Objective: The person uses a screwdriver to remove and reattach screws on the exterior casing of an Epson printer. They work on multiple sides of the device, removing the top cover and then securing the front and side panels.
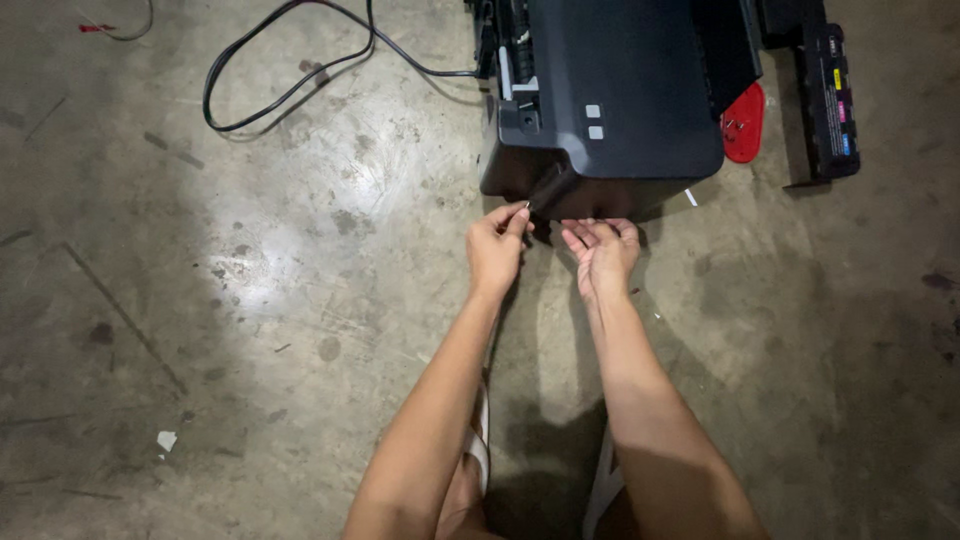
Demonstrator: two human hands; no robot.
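A black printer (pixel 620 90) stands on the concrete floor at the top middle of the head view, with two small grey buttons on its top. My left hand (pixel 497 245) is at its near lower edge, thumb and fingers pinched on a thin dark strip (pixel 545 190) that runs up to the printer's front corner. My right hand (pixel 603 250) is just to the right, palm up, with its fingers curled under the printer's bottom edge. What lies under the printer is hidden.
A black power cable (pixel 290 70) loops over the floor at the upper left. A red plastic piece (pixel 745 125) and a black ink tank unit (pixel 825 100) lie right of the printer. Small scraps dot the stained floor (pixel 200 300).
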